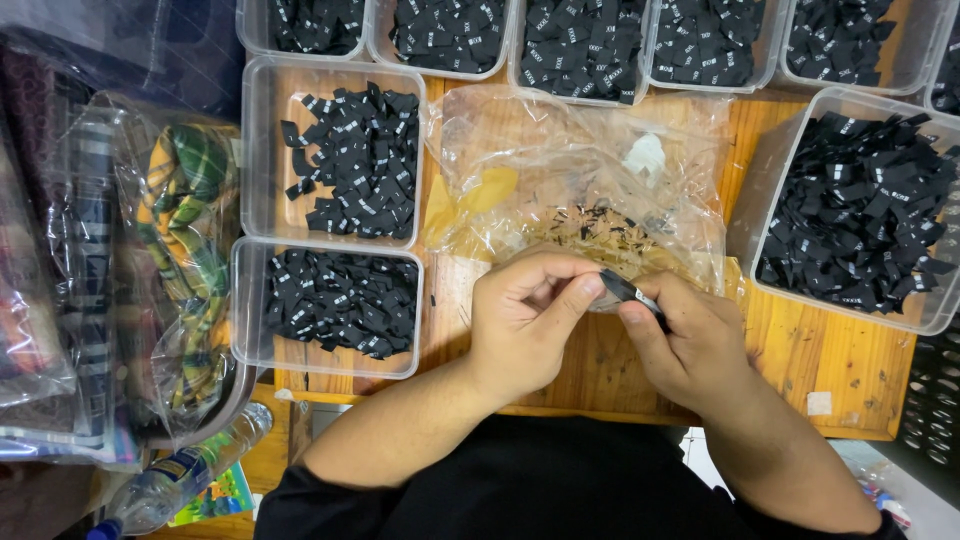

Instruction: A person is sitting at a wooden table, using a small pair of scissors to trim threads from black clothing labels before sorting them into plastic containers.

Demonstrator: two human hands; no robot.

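My left hand [525, 318] and my right hand [685, 340] meet over the wooden table [800, 350], pinching a small black fabric label [625, 290] between their fingertips. Just beyond the hands lies a crumpled clear plastic bag [580, 170] holding small black scraps and a white bit. Clear plastic tubs full of black labels surround it: two on the left [345, 160] [335, 305], one on the right [860, 220].
A row of further tubs of black labels [585, 45] lines the far edge. At the left lie plastic-wrapped plaid fabrics [185, 230] and a plastic water bottle [175, 480]. A black crate [935, 400] stands at the right.
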